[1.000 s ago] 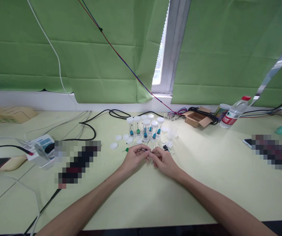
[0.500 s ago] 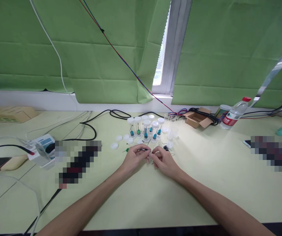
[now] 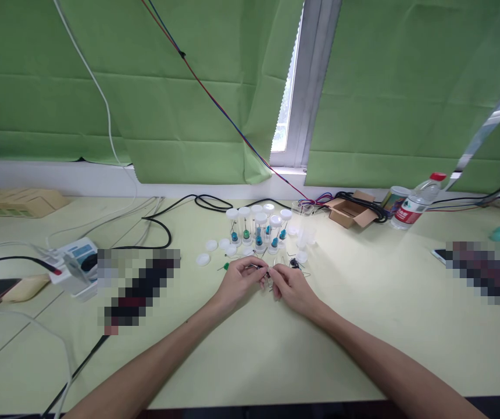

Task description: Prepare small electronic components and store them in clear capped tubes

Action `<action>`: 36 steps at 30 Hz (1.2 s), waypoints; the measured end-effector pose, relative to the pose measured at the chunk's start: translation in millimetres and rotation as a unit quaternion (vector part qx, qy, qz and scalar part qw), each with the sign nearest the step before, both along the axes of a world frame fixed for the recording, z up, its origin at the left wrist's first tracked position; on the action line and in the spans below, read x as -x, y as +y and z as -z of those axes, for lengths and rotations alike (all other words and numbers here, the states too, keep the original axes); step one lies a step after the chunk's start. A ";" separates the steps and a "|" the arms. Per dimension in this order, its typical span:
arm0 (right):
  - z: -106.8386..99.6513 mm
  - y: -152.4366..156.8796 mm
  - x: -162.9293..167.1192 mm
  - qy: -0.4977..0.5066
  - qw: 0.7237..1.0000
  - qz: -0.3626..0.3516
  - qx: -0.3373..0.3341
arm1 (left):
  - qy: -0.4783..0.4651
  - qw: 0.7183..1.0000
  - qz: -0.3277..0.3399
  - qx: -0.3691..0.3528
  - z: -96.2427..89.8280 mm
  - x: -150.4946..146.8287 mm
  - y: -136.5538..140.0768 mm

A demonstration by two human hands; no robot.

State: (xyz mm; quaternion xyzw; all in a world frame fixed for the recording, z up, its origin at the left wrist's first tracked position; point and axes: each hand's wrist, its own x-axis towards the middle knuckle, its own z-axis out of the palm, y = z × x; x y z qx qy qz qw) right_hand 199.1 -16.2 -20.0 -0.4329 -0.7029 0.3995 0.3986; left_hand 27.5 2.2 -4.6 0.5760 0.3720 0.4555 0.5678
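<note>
My left hand (image 3: 241,279) and my right hand (image 3: 292,285) meet low over the table, fingertips almost touching. Both are closed in a pinch around a small metal piece with a dark part (image 3: 270,277); its kind is too small to tell and the fingers partly cover it. Just beyond stand several clear vials with white caps (image 3: 261,217), each holding a blue or green piece on a thin metal stem. A loose green piece with a stem (image 3: 226,266) lies beside my left hand. Near my right hand is a black piece with thin metal legs (image 3: 294,263).
Loose white caps (image 3: 203,259) lie left of the vials. Clear empty vials (image 3: 306,235) are at their right. Farther back are an open cardboard box (image 3: 349,213), a water bottle (image 3: 418,202) and black cable (image 3: 169,230). A white power strip (image 3: 73,265) lies at the left.
My right hand has shifted slightly, its fingers drawn down and closer around the small metal piece. My left hand and the vials have not visibly moved.
</note>
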 end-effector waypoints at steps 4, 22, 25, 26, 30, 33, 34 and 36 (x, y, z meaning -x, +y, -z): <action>1.7 -0.9 0.7 0.022 0.999 -0.006 0.022 | 0.002 1.000 -0.007 -0.005 0.7 0.8 0.8; 0.5 -0.5 0.6 0.036 0.999 -0.009 0.033 | 0.006 1.000 -0.014 0.004 1.8 0.5 0.4; 0.8 -1.3 0.5 0.038 0.999 -0.015 0.032 | 0.001 1.000 -0.013 0.006 1.6 0.3 0.0; 0.9 -1.4 0.4 0.038 0.999 -0.017 0.030 | 0.000 1.000 -0.012 0.005 1.5 0.1 -0.1; 1.5 -0.5 0.1 0.025 1.000 -0.017 0.007 | 0.006 1.000 -0.009 0.001 0.6 -0.4 -0.7; 2.3 0.6 0.1 0.001 1.000 -0.005 -0.008 | 0.006 1.000 -0.006 0.005 -0.3 -0.7 -1.7; 2.4 0.8 0.2 -0.003 1.000 0.001 -0.008 | 0.005 1.000 -0.004 0.006 -0.4 -0.7 -2.0; 2.0 0.9 0.4 0.002 1.000 0.008 -0.001 | 0.003 1.000 -0.002 0.005 0.0 -0.5 -2.2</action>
